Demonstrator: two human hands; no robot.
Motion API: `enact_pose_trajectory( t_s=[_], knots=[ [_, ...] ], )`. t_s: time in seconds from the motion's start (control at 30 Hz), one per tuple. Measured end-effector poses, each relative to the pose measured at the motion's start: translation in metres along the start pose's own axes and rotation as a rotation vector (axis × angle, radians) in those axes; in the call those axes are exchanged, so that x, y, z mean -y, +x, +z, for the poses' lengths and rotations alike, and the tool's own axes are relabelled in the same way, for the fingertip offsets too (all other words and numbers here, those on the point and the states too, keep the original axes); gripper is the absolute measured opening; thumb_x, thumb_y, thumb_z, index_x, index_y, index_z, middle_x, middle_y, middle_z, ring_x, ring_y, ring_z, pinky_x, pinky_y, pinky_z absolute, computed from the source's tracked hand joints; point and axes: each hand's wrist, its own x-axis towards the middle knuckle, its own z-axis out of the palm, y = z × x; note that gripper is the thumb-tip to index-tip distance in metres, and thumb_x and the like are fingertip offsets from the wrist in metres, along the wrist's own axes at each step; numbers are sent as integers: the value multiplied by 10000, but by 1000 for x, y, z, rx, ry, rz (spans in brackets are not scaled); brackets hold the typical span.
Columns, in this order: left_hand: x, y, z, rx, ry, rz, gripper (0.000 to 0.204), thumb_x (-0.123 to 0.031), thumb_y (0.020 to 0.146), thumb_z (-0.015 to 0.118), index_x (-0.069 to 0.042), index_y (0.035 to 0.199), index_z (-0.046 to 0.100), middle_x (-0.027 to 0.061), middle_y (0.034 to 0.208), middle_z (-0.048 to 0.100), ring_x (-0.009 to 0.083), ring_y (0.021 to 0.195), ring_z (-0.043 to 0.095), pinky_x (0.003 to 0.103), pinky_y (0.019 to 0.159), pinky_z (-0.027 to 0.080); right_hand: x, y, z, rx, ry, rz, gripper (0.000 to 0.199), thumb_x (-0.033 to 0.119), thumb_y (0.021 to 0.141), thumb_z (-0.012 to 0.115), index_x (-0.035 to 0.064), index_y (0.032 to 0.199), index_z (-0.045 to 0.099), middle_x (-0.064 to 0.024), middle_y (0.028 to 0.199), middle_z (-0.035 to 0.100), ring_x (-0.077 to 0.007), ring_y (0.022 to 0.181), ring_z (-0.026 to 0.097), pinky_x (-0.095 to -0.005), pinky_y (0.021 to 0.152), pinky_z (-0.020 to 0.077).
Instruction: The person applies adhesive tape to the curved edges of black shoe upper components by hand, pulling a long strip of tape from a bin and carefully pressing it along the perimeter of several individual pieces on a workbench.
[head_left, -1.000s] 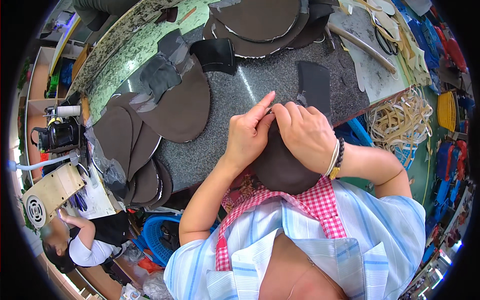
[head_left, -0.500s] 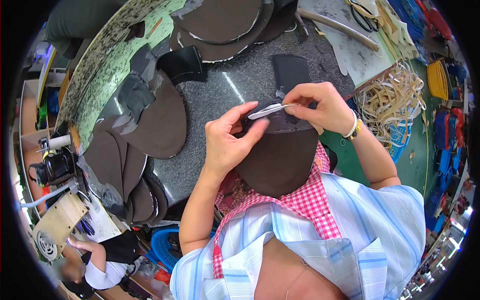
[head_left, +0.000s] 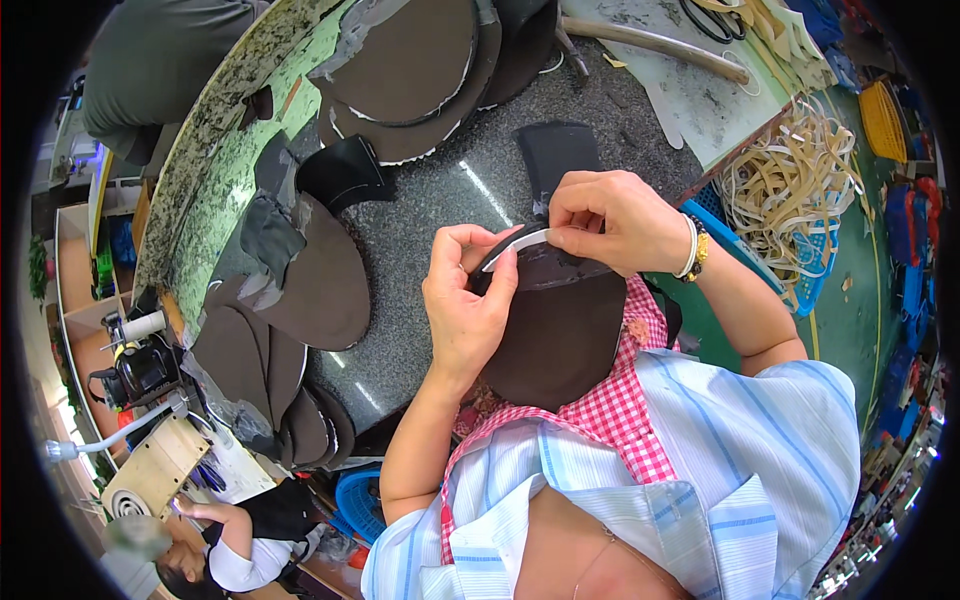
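A brown rounded fabric panel (head_left: 555, 340) with a dark, curved upper border lies across the table's near edge and my lap. My left hand (head_left: 468, 300) pinches the left end of that border between thumb and fingers. Along the border runs a narrow white strip (head_left: 522, 244), its left end by my left thumb. My right hand (head_left: 618, 222) is closed on the strip and the border farther right, fingertips pressed together. Just beyond, a flat black piece (head_left: 557, 155) lies on the speckled table (head_left: 430, 235); my right hand hides part of its lower end.
Brown panels lie in stacks at the far side (head_left: 400, 60) and left (head_left: 240, 350). A wooden-handled tool (head_left: 655, 45) and black scissors (head_left: 712, 20) lie far right. Beside the table, a blue basket (head_left: 745, 255) holds tangled beige strips. Another person (head_left: 262, 535) sits lower left.
The white strip, which stood looser and partly raised at the border, now lies along its curve. My left thumb has drawn back from across it. The whole view has shifted slightly.
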Motion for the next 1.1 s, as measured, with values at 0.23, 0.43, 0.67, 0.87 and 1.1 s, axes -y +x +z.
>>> enact_pose_trajectory(
  t_s=[0.23,0.43,0.67,0.87,1.1],
  knots=[
    [7,-7,-4,106,166,237,163,53,917,607,-46,965,487,200,1110,688,158,1033,645,221,846,485,-1,6,1,3,-146,-28,160,174,818,626,24,764,617,-143,753,640,-318,704,657,-381,637,510],
    [9,-12,-8,149,559,945,136,-9,897,608,-96,961,525,121,1062,729,253,1005,690,339,880,516,-6,14,-2,-82,35,270,170,153,944,571,-5,882,574,-73,790,663,-116,632,634,-266,559,516],
    [29,-21,2,-158,955,1239,179,-234,857,684,-189,1017,615,16,1188,666,177,1113,545,399,1035,347,-2,51,-4,382,103,-67,374,305,719,808,16,805,587,-99,704,598,-174,658,567,-337,585,456],
    [30,-16,20,30,1131,659,643,-385,828,683,-34,1341,518,117,1314,524,305,1192,517,555,1096,280,15,54,1,-269,-335,-455,245,-45,759,680,38,737,451,-126,684,553,-359,618,594,-376,513,454],
    [23,-27,33,42,1367,481,472,-374,857,627,-73,1220,614,90,1176,585,327,1097,536,687,1060,211,47,24,13,-66,-375,-570,234,66,750,730,50,762,497,-98,687,528,-313,592,576,-389,515,459]
  ],
)
